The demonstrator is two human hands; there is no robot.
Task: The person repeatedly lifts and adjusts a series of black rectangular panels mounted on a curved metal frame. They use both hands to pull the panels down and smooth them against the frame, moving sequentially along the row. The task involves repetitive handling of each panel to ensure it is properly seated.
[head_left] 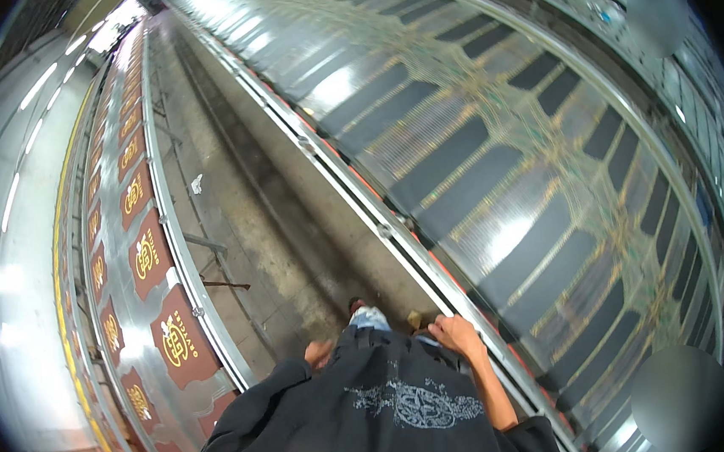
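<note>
Right now the person stands in a narrow concrete aisle (241, 201) between two long printing tables, looking down over a black printed shirt (393, 402). The right hand (455, 333) rests on the metal edge rail (379, 225) of the long tabletop on that side, fingers curled over the rail in a loose grip, with nothing else held. Beyond and to the right of that hand stretches the long glossy fabric (493, 156), dark grey panels crossed by gold and green ornamental bands, lying flat and running far ahead of the hand. The left hand (319, 352) hangs low by the hip, just above the shirt's edge; only a small part shows, and I cannot tell whether it is open or closed, though no object shows in it. Well to the left of that hand runs a second shiny tabletop (125, 347) carrying a row of maroon rectangular prints with gold emblems (179, 338).

As a judgement, the cloth beside the right hand looks fully patterned along its visible length, so the printing there seems largely done; what is left appears to be walking the line and checking it.
</note>
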